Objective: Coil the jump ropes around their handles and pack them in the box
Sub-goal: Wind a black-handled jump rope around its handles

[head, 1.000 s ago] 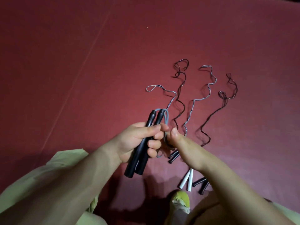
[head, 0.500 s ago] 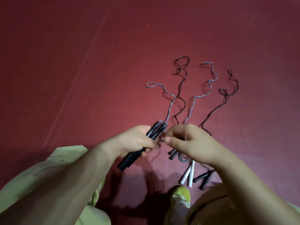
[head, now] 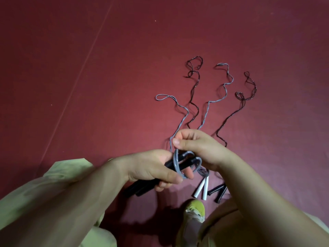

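Holding the two black handles tight in the left hand, the right hand pinches the grey rope, probably its first loop, so pull it snug.

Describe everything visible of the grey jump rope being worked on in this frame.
The grey jump rope has two matte black handles held side by side in the left hand, pointing down-left. Its thin, doubled grey cord makes at least one loop around the handles' upper ends. The right hand pinches the cord just above them. From there the rest trails away across the red floor in loose waves, ending in a small folded loop. Most remains uncoiled.
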Demonstrator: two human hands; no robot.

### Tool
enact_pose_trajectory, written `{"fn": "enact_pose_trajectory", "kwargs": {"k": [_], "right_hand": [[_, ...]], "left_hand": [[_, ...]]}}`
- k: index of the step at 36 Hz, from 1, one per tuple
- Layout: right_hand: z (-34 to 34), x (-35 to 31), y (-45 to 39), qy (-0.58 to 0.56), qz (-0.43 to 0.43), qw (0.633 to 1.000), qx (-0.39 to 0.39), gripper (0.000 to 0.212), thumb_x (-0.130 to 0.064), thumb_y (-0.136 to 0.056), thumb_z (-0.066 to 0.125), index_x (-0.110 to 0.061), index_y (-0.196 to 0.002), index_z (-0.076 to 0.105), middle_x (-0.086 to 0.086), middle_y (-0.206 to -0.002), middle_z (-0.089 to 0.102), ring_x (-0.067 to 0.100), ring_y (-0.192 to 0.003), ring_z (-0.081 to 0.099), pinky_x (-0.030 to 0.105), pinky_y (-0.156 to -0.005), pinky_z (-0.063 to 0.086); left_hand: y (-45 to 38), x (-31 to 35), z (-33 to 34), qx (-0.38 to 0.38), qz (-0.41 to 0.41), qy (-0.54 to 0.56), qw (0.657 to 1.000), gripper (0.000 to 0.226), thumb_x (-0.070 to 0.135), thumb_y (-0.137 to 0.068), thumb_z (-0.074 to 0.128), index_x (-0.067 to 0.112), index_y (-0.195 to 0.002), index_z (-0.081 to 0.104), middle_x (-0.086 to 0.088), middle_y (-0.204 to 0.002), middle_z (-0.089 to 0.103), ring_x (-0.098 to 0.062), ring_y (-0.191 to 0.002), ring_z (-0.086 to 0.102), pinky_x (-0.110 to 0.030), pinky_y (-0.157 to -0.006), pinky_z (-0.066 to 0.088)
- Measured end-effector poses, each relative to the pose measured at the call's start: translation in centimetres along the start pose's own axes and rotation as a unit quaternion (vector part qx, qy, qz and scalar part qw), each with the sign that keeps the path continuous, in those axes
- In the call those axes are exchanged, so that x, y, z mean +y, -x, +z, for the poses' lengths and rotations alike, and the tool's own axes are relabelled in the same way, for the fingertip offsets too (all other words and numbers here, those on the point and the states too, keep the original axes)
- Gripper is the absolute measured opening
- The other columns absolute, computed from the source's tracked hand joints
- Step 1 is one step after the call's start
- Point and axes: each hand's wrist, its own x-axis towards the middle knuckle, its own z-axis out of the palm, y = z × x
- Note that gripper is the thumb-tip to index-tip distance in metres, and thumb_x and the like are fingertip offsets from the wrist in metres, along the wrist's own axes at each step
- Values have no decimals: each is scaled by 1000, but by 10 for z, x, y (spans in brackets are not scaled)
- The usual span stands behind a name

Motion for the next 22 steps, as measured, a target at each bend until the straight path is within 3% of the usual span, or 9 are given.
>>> {"fn": "enact_pose_trajectory", "kwargs": {"k": [2,5,7,10,12,15,18,22], "right_hand": [[-1,0,-2,-59,2,998,-5,27,-33,-79,63,-12,-69,51,10,-50,49,15,-38,41,23,-41,25],[-4,-1,-3,-117,-20,993,11,30,-37,-84,53,-17,-61,56,7,-52,38,10,-40,26,18,-41,15],[-6,-2,-3,-119,-47,992,4,30,-37,-86,53,-19,-70,70,12,-59,40,7,-45,28,16,-41,18],[-8,0,0,-86,-80,993,-16,30,-37,-81,65,-13,-97,73,15,-74,55,6,-52,34,14,-43,25],[-9,1,1,-74,-84,994,2,20,-25,-84,62,-15,-94,75,4,-72,62,6,-52,35,14,-43,26],[-10,3,1,-58,-80,994,40,18,-18,-81,58,-16,-86,75,2,-61,49,7,-48,32,15,-42,25],[-9,6,-1,5,-77,994,80,6,-25,-76,68,-20,-73,71,0,-56,48,10,-47,30,22,-45,18],[-5,11,-5,80,-103,980,148,29,-28,-76,78,-13,-68,55,-7,-52,46,4,-45,33,16,-44,28]], "left_hand": [[3,0,-5,-9,31,59,998,19,14,-75,70,16,-94,66,5,-59,45,-5,-48,42,-19,-48,37],[6,0,-16,-15,76,135,988,30,32,-63,87,22,-85,71,4,-64,47,-5,-50,42,-19,-48,39],[7,1,-21,-4,91,154,984,32,38,-59,89,24,-82,71,5,-65,49,-5,-50,42,-18,-47,39],[5,2,-22,22,90,171,981,36,38,-55,91,23,-82,71,5,-65,50,-5,-49,43,-18,-45,39],[5,2,-23,35,86,186,978,43,36,-52,93,20,-84,67,3,-66,51,-6,-48,43,-17,-44,40],[6,3,-23,52,81,201,975,62,32,-49,94,18,-94,55,2,-66,53,-7,-48,44,-17,-42,40],[6,4,-23,78,72,198,975,56,18,-57,89,19,-100,52,1,-65,53,-7,-46,44,-17,-41,38],[7,7,-20,123,64,187,973,33,7,-70,65,19,-100,56,0,-65,50,-7,-46,42,-17,-40,36]]}}
